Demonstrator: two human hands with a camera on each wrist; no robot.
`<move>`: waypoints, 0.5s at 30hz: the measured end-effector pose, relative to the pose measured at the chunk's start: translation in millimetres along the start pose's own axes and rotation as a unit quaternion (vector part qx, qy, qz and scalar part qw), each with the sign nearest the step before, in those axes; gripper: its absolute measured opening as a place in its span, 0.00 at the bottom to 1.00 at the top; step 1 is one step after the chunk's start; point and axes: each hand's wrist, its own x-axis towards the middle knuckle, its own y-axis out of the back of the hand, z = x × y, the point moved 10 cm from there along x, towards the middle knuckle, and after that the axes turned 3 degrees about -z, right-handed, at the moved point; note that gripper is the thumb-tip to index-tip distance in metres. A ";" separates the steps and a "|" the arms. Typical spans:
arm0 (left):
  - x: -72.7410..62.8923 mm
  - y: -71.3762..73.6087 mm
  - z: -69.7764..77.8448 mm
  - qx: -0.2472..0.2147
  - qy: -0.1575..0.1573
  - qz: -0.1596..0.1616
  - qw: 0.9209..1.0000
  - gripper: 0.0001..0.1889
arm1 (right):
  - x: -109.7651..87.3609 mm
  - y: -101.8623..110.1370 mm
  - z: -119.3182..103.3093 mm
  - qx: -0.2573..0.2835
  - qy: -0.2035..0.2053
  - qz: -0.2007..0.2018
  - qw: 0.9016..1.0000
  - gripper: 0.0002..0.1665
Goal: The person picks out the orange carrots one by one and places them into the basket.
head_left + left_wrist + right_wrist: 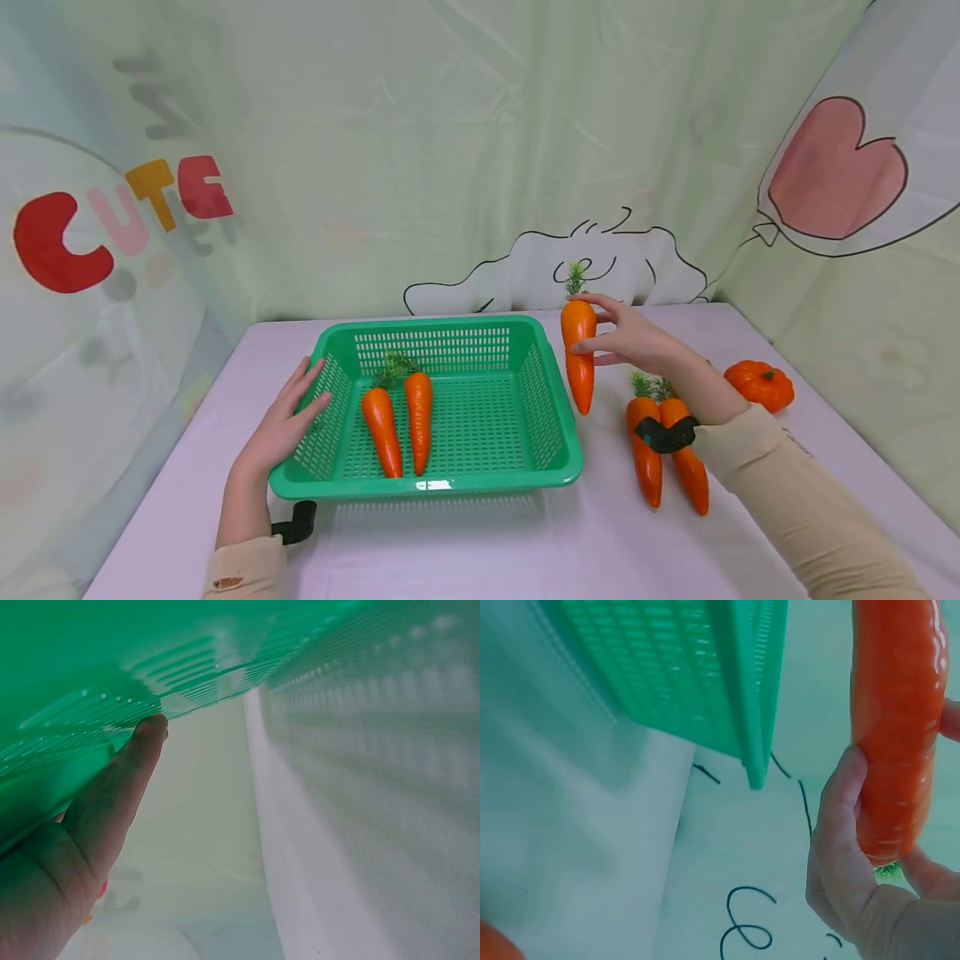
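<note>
Right hand (pixel 626 333) grasps a carrot (pixel 579 367), tip down, at two o'clock of the basket (pixel 427 487). Left hand (pixel 281 429), straight-fingered, touches its nine-o'clock side. Inside, two carrots (pixel 381 425); at three o'clock outside, another pair (pixel 643 467), then a pumpkin (pixel 759 385).

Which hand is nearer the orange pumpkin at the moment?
Right. The right hand, holding a carrot, is to the left of the orange pumpkin; the left hand is much farther left, at the left side of the green basket.

Beige sleeves (pixel 806 504), black wrist straps (pixel 666 434)
</note>
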 end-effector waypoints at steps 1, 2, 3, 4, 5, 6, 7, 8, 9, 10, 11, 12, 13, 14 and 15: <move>-0.1 -0.1 0.1 0.000 0.000 0.000 1.000 0.31 | 0.6 -1.9 -2.4 0.001 0.001 -0.002 1.000 0.48; -0.2 -0.2 0.4 -0.001 0.000 0.000 1.000 0.31 | 1.1 -4.2 -5.0 0.002 0.003 -0.005 1.000 0.48; -0.3 -0.2 0.6 -0.001 0.000 0.000 1.000 0.31 | 1.6 -6.3 -7.6 0.003 0.005 -0.006 1.000 0.48; -0.4 -0.3 0.8 -0.001 0.000 0.000 1.000 0.31 | 1.9 -8.1 -10.2 0.003 0.007 -0.006 1.000 0.48; -0.5 -0.3 0.9 0.000 0.000 0.000 1.000 0.31 | 2.5 -10.1 -12.6 0.003 0.009 -0.007 1.000 0.47; -0.5 -0.2 1.0 -0.001 0.000 0.000 1.000 0.31 | 3.0 -12.4 -15.3 0.002 0.011 -0.009 1.000 0.47; -0.4 -0.2 1.1 0.000 -0.001 0.000 1.000 0.31 | 3.8 -14.4 -17.1 0.002 0.012 -0.011 1.000 0.47; -0.3 -0.2 1.2 0.000 -0.001 0.000 1.000 0.31 | 4.5 -16.6 -18.9 0.001 0.013 -0.013 1.000 0.47; -0.2 -0.2 1.0 0.000 -0.001 0.000 1.000 0.31 | 5.3 -18.6 -20.5 0.000 0.013 -0.016 1.000 0.47; -0.1 -0.3 0.8 0.001 -0.001 0.000 1.000 0.31 | 6.4 -20.9 -22.1 -0.002 0.013 -0.019 1.000 0.47; 0.1 -0.2 0.6 0.001 -0.001 0.000 1.000 0.31 | 7.4 -23.4 -23.8 -0.002 0.013 -0.023 1.000 0.47; 0.2 -0.2 0.4 0.001 -0.001 0.000 1.000 0.31 | 8.5 -25.6 -25.5 -0.004 0.014 -0.026 1.000 0.46; 0.2 -0.3 0.1 0.001 -0.001 0.000 1.000 0.32 | 9.5 -27.8 -27.2 -0.006 0.014 -0.029 0.999 0.46; 0.2 -0.2 0.0 0.002 -0.001 0.000 1.000 0.32 | 10.4 -30.2 -29.6 -0.006 0.015 -0.031 0.999 0.46; 0.2 -0.1 0.0 0.002 0.000 0.000 1.000 0.32 | 11.7 -32.3 -31.5 -0.006 0.017 -0.033 0.999 0.46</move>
